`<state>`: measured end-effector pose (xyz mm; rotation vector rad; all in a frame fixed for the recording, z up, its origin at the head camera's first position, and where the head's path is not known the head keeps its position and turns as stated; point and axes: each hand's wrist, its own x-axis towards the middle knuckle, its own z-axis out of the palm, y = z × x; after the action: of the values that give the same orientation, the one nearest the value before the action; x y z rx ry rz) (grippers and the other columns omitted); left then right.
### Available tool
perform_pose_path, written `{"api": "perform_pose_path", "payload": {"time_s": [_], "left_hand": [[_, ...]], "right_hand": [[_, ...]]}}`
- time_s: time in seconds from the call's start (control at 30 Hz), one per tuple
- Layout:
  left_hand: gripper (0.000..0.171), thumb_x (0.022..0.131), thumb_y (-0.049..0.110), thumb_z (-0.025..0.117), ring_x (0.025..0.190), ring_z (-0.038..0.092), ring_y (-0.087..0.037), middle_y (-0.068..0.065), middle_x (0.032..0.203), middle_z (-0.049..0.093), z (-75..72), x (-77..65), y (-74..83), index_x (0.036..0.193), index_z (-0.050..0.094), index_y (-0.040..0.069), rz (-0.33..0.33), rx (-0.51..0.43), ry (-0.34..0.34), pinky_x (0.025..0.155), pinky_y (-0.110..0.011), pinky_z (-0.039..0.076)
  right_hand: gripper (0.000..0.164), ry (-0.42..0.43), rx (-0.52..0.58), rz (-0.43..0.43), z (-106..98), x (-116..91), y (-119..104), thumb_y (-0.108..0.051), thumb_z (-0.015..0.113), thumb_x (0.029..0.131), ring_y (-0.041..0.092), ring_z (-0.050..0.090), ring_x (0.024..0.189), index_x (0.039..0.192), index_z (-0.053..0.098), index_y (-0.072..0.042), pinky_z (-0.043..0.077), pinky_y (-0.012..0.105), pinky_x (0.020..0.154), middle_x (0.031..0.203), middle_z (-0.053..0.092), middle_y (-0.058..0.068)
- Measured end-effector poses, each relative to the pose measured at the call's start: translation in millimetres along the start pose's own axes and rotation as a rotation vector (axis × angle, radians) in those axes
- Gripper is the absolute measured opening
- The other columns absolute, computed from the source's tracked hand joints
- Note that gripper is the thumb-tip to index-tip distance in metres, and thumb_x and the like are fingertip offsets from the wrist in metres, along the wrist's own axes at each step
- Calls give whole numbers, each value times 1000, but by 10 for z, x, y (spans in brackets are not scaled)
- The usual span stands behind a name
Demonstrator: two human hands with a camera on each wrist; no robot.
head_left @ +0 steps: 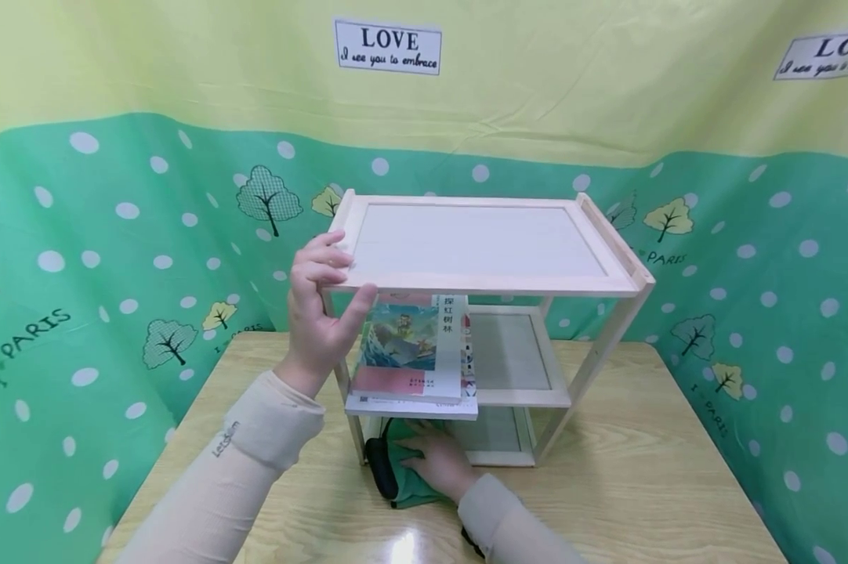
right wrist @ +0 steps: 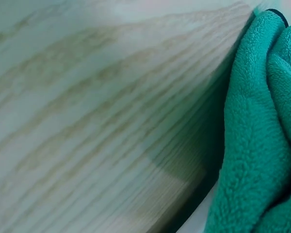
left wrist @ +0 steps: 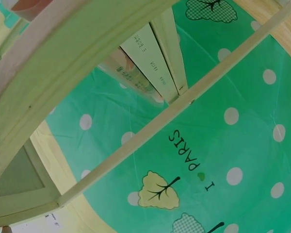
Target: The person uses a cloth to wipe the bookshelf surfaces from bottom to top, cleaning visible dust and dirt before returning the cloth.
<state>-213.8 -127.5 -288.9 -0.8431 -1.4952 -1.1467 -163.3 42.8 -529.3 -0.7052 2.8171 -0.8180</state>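
Note:
A light wooden three-tier shelf rack (head_left: pixel 466 283) stands on the table. My left hand (head_left: pixel 318 301) grips its upper left corner, fingers over the side rail and thumb along the front edge. Low at the left front, my right hand (head_left: pixel 441 462) holds a bunched green fleece cloth (head_left: pixel 413 484) at the bottom tier. A black rounded piece (head_left: pixel 380 468) lies along the cloth's left side. In the right wrist view the folded cloth (right wrist: pixel 257 131) fills the right side, beside pale grained wood; the fingers are hidden there.
A stack of books (head_left: pixel 413 352) sits on the middle tier's left side, jutting past its front edge above my right hand. The wood-grain table (head_left: pixel 628 486) carries the rack. A green and yellow printed curtain (head_left: pixel 114 235) hangs behind and at both sides.

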Motion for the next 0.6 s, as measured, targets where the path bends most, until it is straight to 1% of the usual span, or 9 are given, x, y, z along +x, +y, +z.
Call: {"api": "perform_pose_path", "payload": {"time_s": [0.17,0.33,0.4,0.6], "left_hand": [[49,92,42,64,122,54,-32,-22,96,53,-5,-8,-4,88,41,-1,1,-4,5,112,-52,41],[49,92,41,65,121,54,-31,-22,96,53,14,-6,-1,87,41,-2,6,-14,15,111,-53,41],[49,92,42,64,122,54,-30,-22,95,53,17,-9,2,87,41,-2,5,-14,15,111,-53,41],[49,92,42,64,122,54,-30,-22,95,53,20,-14,5,87,41,-2,2,-11,16,112,-53,40]], "right_hand": [[34,-11,6,-13,19,-12,-23,-30,69,90,34,39,144,123,71,-20,29,61,119,149,50,6],[36,-21,48,-31,23,-31,20,-31,66,93,34,35,146,127,68,-20,24,62,120,153,46,6],[36,-13,56,-41,34,-45,43,-31,65,93,35,34,146,128,67,-20,23,63,120,153,45,7],[36,25,22,-57,80,-80,65,-29,65,94,35,36,145,129,66,-20,27,65,118,153,46,7]]}}
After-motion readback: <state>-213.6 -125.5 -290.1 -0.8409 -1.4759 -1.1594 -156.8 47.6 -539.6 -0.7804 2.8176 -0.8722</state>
